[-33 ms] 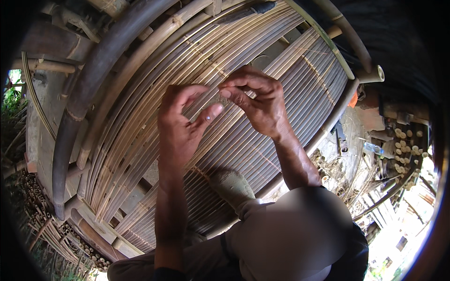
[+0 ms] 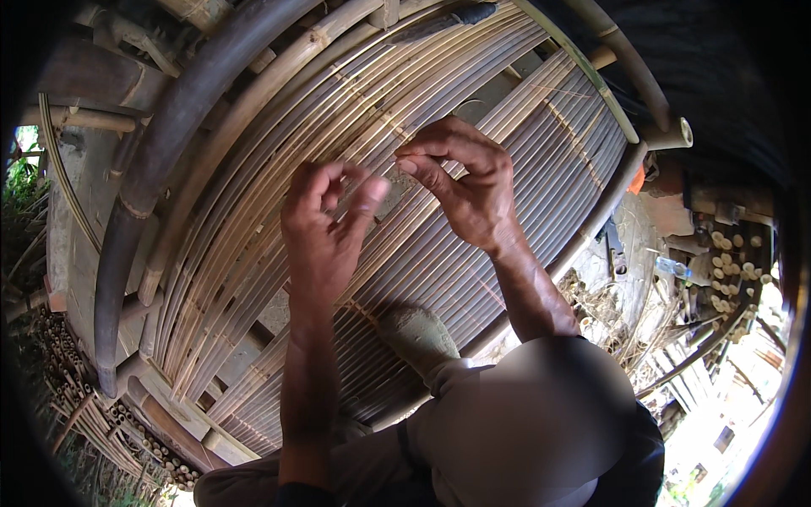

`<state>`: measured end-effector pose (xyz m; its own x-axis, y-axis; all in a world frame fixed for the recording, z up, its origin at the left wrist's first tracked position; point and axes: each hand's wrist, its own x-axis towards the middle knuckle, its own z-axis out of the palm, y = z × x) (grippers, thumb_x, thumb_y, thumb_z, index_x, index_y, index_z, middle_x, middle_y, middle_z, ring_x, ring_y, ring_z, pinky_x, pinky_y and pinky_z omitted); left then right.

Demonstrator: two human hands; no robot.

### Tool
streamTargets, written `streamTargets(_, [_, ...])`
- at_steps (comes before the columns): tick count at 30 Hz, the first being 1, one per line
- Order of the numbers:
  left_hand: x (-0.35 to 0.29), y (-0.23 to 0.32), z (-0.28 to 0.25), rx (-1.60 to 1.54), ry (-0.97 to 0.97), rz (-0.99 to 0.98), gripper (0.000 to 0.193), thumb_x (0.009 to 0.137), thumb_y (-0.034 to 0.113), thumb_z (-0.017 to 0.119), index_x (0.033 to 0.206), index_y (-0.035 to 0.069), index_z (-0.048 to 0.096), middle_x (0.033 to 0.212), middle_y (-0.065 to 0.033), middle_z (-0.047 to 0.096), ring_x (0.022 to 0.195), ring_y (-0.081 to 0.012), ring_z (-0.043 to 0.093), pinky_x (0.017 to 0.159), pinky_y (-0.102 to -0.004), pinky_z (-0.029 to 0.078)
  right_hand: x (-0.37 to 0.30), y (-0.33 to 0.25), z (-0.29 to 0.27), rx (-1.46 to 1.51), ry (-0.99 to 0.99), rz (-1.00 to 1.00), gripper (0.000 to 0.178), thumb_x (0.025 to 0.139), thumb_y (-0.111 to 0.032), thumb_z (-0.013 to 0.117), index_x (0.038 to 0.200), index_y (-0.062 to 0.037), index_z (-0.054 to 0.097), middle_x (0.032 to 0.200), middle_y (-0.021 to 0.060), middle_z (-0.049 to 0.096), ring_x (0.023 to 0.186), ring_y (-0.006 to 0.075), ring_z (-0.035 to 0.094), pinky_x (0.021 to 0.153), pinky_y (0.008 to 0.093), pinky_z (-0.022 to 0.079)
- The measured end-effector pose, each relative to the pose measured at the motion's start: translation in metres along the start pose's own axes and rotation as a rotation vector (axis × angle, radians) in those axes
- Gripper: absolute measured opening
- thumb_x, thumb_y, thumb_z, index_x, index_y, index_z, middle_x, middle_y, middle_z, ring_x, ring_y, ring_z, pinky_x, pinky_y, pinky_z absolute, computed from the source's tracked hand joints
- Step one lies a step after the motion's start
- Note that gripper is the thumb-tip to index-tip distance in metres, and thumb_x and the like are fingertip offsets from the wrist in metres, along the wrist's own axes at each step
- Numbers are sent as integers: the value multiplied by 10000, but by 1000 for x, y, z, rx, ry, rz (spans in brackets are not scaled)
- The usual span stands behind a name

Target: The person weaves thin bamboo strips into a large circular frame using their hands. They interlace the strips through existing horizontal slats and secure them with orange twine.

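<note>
My left hand (image 2: 325, 228) hovers over a bench seat of thin bamboo slats (image 2: 498, 245). Its thumb and fingers are curved but apart, slightly smeared by motion, and nothing shows between them. Close by on its right, my right hand (image 2: 465, 182) pinches thumb and forefinger together. Whatever lies in that pinch is too small to make out. Thin binding strips (image 2: 574, 144) cross the slats in rows. On the left side the slats lie looser, with gaps among them. My foot (image 2: 418, 334) rests on the slats below the hands.
Thick dark bamboo poles (image 2: 152, 169) frame the bench on the left. A dark-handled tool (image 2: 439, 24) lies across its far end. To the right are a saw-like tool (image 2: 615, 252), a plastic bottle (image 2: 673, 268) and stacked bamboo ends (image 2: 733, 269). Bundled canes (image 2: 97, 431) lie lower left.
My left hand's fingers have curled and dropped slightly, and its thumb has moved up and left, away from the right hand. The right hand keeps its pinch almost unmoved.
</note>
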<state>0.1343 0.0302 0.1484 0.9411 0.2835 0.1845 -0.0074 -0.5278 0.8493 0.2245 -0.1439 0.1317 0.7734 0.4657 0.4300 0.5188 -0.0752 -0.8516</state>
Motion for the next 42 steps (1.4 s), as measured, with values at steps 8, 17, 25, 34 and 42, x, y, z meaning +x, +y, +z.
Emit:
streamTargets(8, [-13,-30,6,-918,-184,-450,132,968,151,655,959,24,693,853,-22,643,792,-75,567,743,-273,479,-12,-8,17,-65,-169,-207,132,816,-139,762,948,-133,773,1137,30,657,956,181,664,747,337,572])
streamTargets(17, [-8,-24,-19,-82,-273,-66,111,920,63,684,985,-26,679,917,-78,644,827,-137,622,717,-284,508,-26,-5,34,179,-189,296,136,908,-90,686,1033,-48,721,1073,69,733,919,187,714,802,318,603])
streamTargets(25, [-23,-39,-3,-182,-95,22,90,917,53,684,989,1,695,908,-94,641,816,-182,622,718,-311,504,-32,-5,47,614,10,669,120,906,-20,697,1021,-48,720,955,41,720,887,109,681,761,281,581])
streamTargets(34, [-22,-42,-4,98,-52,105,102,881,111,729,966,56,713,892,-66,621,815,-206,592,732,-357,478,-39,-6,55,-123,-85,154,122,866,-40,708,978,9,704,894,150,711,803,305,710,689,373,582])
streamTargets(42, [-23,-30,-3,212,84,313,174,809,65,783,976,109,759,927,-20,616,875,-193,573,764,-332,466,-38,-11,51,167,-73,583,129,917,-42,630,1005,37,682,911,150,720,714,220,703,661,341,562])
